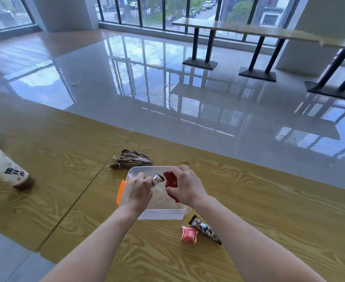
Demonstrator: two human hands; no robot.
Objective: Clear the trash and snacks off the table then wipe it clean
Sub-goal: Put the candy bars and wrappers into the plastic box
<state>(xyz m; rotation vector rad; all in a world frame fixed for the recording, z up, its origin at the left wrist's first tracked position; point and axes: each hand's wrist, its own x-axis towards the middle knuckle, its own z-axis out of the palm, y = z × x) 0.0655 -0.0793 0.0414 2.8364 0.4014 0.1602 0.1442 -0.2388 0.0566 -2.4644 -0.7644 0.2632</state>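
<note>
A clear plastic box (161, 214) with an orange latch stands on the wooden table (66, 180). Over it, my left hand (137, 190) grips a small dark snack bar (157, 179) and my right hand (184, 185) grips a red snack packet (170, 180). Both hands hover above the open box. Just in front of the box on the table lie a pink snack packet (189, 234) and a long dark patterned wrapper (205, 228). A crumpled brown cloth (130, 157) lies beyond the box.
A bottle with a white label (5, 168) stands at the table's left edge. The table's far edge runs diagonally, with glossy tiled floor beyond. Another long table on black legs (249, 30) stands by the windows at the back right.
</note>
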